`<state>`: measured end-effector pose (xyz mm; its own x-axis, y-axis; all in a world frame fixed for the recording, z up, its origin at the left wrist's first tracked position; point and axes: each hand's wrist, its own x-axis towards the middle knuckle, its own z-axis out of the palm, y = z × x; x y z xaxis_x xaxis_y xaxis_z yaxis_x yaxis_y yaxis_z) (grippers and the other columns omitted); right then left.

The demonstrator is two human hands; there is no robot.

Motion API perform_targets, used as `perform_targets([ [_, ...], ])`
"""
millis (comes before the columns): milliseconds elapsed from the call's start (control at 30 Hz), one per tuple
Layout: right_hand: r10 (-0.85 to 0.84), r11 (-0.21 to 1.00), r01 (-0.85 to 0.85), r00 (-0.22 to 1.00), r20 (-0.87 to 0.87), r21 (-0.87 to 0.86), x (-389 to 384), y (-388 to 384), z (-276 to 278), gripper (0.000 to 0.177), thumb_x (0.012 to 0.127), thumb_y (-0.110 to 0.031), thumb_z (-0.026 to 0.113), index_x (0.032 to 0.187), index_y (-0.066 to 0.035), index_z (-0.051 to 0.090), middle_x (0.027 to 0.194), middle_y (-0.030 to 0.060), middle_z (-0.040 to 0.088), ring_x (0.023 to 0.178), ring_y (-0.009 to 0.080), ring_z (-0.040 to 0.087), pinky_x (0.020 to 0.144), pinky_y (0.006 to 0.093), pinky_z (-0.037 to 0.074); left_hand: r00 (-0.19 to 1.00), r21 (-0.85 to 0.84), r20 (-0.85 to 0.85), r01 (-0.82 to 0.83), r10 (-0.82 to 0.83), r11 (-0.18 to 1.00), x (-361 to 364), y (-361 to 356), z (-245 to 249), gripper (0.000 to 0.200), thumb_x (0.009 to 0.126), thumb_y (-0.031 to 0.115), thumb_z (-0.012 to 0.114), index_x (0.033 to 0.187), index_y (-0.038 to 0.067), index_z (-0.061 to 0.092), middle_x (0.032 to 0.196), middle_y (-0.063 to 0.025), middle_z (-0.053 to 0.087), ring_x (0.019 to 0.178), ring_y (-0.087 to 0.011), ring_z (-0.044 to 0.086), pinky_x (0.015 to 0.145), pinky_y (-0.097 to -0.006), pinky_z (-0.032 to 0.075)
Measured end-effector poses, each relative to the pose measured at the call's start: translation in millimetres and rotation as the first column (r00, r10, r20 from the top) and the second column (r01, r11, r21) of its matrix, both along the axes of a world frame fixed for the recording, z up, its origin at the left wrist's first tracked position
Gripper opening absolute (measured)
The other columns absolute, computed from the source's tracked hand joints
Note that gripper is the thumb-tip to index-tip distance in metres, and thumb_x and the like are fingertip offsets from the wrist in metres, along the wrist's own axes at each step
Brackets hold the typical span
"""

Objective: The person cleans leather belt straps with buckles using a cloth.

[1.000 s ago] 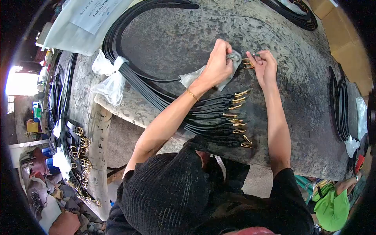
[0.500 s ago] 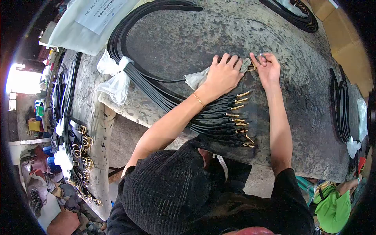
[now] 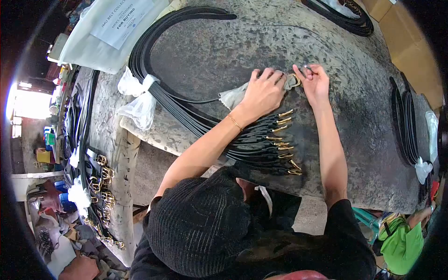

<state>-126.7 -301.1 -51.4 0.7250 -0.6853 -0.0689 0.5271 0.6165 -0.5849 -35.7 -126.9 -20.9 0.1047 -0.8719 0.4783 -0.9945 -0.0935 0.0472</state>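
Observation:
My left hand (image 3: 263, 91) lies flat on a grey cloth (image 3: 233, 95), pressing it onto the stone table (image 3: 224, 42) over a belt end. Just to its right, my right hand (image 3: 315, 81) pinches a gold buckle (image 3: 295, 79) at the cloth's edge. The two hands almost touch. Below them a fan of black belts (image 3: 254, 140) ends in a row of gold buckles (image 3: 284, 142). The belts' far lengths curve up and left, tied with a white plastic strip (image 3: 137, 93).
More black belt bundles lie at the table's right edge (image 3: 408, 130) and top right (image 3: 345, 16). A labelled plastic bag (image 3: 112, 23) sits top left. Buckled belts (image 3: 100, 182) hang on a left bench. A person in green (image 3: 399, 240) is at bottom right.
My left hand came down from a raised grip on the cloth and now lies flat, pressing it on the table. The right hand stayed at the buckle.

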Motion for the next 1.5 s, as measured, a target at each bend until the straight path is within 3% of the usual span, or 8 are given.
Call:
perform_targets([
  [233,0.008,1.0,-0.008,1.0,0.017,0.03,-0.5,-0.6,1.2,0.013,0.086,-0.002,0.05,0.073,-0.005,0.048,0.063,-0.0002,0.036,0.058,0.0109,0.039,0.109,0.0562,0.039,0.982,0.115,-0.011,-0.187,0.19,0.976,6.0,-3.1,-5.2,0.044,0.083,0.036,0.067,0.114,0.005,0.064,0.119,-0.0057,0.061,0.112,-0.025,0.053,0.09,-0.0446,0.043],
  [433,0.021,1.0,-0.022,1.0,0.02,0.015,-1.6,-3.1,-2.4,0.012,0.088,-0.001,0.049,0.076,-0.004,0.051,0.064,-0.0014,0.035,0.059,0.009,0.037,0.103,0.0576,0.044,0.981,0.059,-0.118,-0.147,0.153,0.987,13.5,21.1,8.6,0.033,0.081,0.035,0.071,0.077,0.002,0.073,0.109,-0.0081,0.066,0.112,-0.0251,0.055,0.091,-0.043,0.045],
  [667,0.033,0.999,-0.033,0.999,0.014,-0.022,0.6,-7.2,-6.4,0.012,0.088,-0.001,0.048,0.077,-0.002,0.051,0.067,-0.001,0.036,0.061,0.0092,0.039,0.102,0.0592,0.045,0.859,0.166,-0.376,-0.305,0.347,0.938,29.9,21.8,2.9,0.033,0.082,0.022,0.065,0.107,0.001,0.066,0.105,-0.0083,0.066,0.104,-0.0265,0.059,0.087,-0.0436,0.048],
  [733,0.028,0.999,-0.028,1.0,0.006,-0.022,0.6,-6.8,-6.1,0.013,0.088,-0.001,0.048,0.076,-0.002,0.051,0.067,-0.0011,0.036,0.061,0.0092,0.039,0.102,0.0592,0.045,0.86,0.026,-0.443,-0.27,0.253,0.963,23.8,21.4,5.0,0.042,0.083,0.019,0.064,0.122,0.003,0.059,0.115,-0.0082,0.064,0.11,-0.0263,0.056,0.09,-0.0438,0.047],
  [800,0.026,0.999,-0.026,1.0,0.0,-0.027,2.2,-6.8,-6.8,0.014,0.089,-0.001,0.048,0.075,-0.002,0.051,0.068,-0.0013,0.036,0.061,0.0092,0.039,0.101,0.0593,0.045,0.994,0.082,-0.108,-0.021,0.029,0.996,16.4,22.7,8.3,0.037,0.082,0.016,0.065,0.118,0.004,0.061,0.123,-0.01,0.062,0.117,-0.0282,0.054,0.093,-0.0422,0.046],
  [1067,0.043,0.998,-0.042,0.999,0.033,-0.042,1.0,-8.6,-10.8,0.014,0.089,0.0,0.048,0.076,-0.003,0.051,0.067,-0.001,0.037,0.062,0.0088,0.04,0.101,0.0586,0.046,0.933,-0.064,-0.33,0.129,-0.143,0.99,24.9,22.6,11.3,0.014,0.075,0.015,0.07,0.073,0.001,0.07,0.114,-0.011,0.064,0.111,-0.0285,0.056,0.091,-0.0395,0.047],
  [1267,0.047,0.998,-0.045,0.998,0.033,-0.035,0.5,-8.2,-8.5,0.013,0.089,0.0,0.05,0.076,-0.002,0.052,0.067,-0.001,0.038,0.063,0.0088,0.04,0.102,0.0591,0.045,0.81,-0.263,-0.539,-0.424,0.232,0.867,36.2,17.5,-0.6,0.021,0.078,0.008,0.066,0.096,-0.002,0.066,0.095,-0.0172,0.062,0.091,-0.034,0.061,0.079,-0.0432,0.05],
  [1500,0.031,0.999,-0.031,0.999,0.014,-0.04,0.7,-8.2,-9.3,0.012,0.089,-0.001,0.051,0.077,-0.003,0.053,0.069,-0.0008,0.04,0.063,0.0093,0.041,0.102,0.0598,0.044,0.951,-0.024,-0.305,0.044,-0.049,0.999,19.0,19.2,1.2,0.024,0.08,0.005,0.061,0.103,0.002,0.066,0.117,-0.0119,0.06,0.112,-0.0312,0.054,0.095,-0.0421,0.046],
])
